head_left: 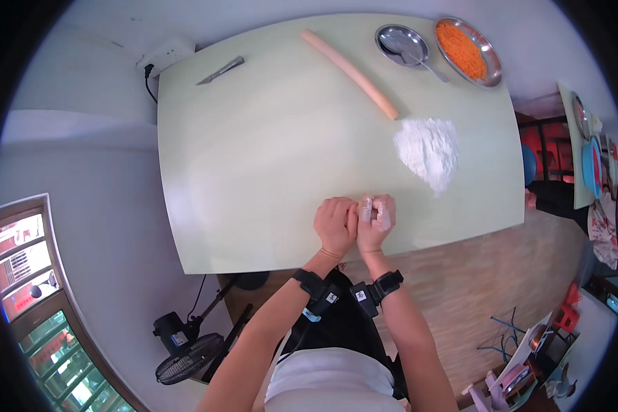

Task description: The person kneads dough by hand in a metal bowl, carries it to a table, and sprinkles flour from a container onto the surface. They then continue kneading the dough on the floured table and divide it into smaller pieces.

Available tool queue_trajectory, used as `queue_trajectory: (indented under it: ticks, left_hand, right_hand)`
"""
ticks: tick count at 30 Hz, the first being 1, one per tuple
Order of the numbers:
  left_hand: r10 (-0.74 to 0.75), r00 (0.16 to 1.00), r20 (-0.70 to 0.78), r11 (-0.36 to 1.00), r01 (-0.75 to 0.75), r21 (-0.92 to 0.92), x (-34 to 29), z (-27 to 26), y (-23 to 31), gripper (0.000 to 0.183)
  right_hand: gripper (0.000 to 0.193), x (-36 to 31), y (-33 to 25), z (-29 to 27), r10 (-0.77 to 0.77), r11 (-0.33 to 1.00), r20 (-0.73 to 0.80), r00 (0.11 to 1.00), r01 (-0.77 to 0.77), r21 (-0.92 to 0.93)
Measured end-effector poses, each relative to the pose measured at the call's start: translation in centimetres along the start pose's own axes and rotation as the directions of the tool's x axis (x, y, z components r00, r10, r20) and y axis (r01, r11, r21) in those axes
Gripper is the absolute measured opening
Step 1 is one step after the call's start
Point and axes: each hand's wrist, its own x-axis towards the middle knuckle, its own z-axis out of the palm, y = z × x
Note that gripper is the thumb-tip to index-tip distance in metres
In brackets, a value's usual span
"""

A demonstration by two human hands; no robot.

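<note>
My left hand (335,224) is closed in a loose fist over the front part of the pale green table (254,172). Right beside it, my right hand (376,221) has its fingers curled in, with white powder on the fingers and thumb. The two hands nearly touch, and no object shows in either. A heap of white powder that looks like flour (429,152) lies just beyond my right hand. Farther back, a wooden rolling pin (350,73) rests at a slant, its near end close to the powder.
At the back right stand a metal bowl (386,32) with a spoon (419,60) in it and a metal dish (493,65) of orange shreds (461,51). A small knife (220,71) lies at the back left. A black fan (189,357) stands left of the table.
</note>
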Motion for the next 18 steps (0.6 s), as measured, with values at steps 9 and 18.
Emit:
queue_trajectory:
  ticks: [9, 18]
  left_hand:
    - [-0.018, 0.980, 0.198, 0.995, -0.001, 0.098, 5.9, 2.4, -1.7, 0.021]
    - [-0.144, 0.942, 0.302, 0.988, 0.123, 0.088, 6.1, 2.0, -1.4, 0.028]
  right_hand:
    - [0.027, 4.9, 1.5, 2.8, 0.294, 0.950, 0.102, 0.950, -0.279, -0.142]
    - [0.025, 4.6, 1.2, 2.1, 0.235, 0.964, 0.128, 0.964, -0.213, -0.159]
